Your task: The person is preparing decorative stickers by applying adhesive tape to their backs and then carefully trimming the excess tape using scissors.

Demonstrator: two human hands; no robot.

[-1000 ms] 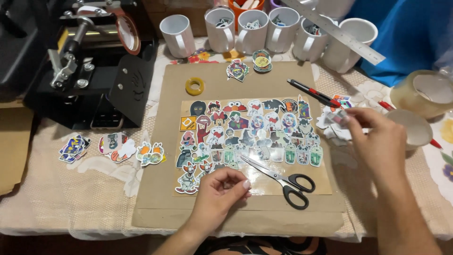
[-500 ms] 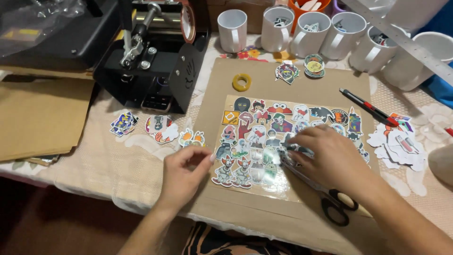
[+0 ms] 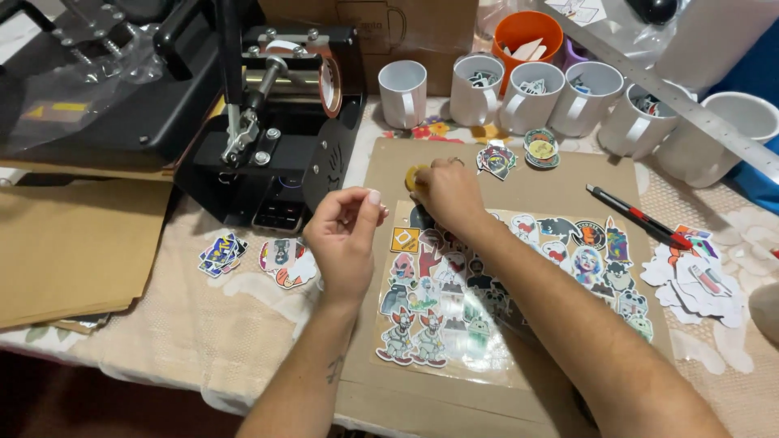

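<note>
Right hand (image 3: 449, 193) reaching across the brown cardboard sheet (image 3: 560, 182) toward its far edge, fingers curled over a small yellow tape roll (image 3: 413, 177), gripping it; only a sliver of the roll visible past the knuckles. Left hand (image 3: 345, 235) raised just above the table near the cardboard's left edge, thumb and fingertips pinched close together, nothing clearly held between them; impossible to tell whether some tiny scrap sits there.

Under the right forearm, in the middle of the cardboard, a clear sheet of colourful stickers (image 3: 454, 300), partly hidden by the arm. Near the cardboard's far edge, two loose stickers (image 3: 519, 154) just beside the right hand. Toward its right edge, a red and black craft knife (image 3: 637, 217) lying at a slant, and past it a pile of cut-out stickers (image 3: 698, 280) on the tablecloth (image 3: 195, 324).

Along the table's far edge, a row of white mugs (image 3: 527, 97), an orange cup (image 3: 527, 32) behind them, and a metal ruler (image 3: 673, 97) resting across the mugs on the right. At the far left corner, a black mug press (image 3: 276, 146). Near the left edge, brown paper sheets (image 3: 73, 243), with a few more stickers (image 3: 256, 258) between these and the cardboard.
</note>
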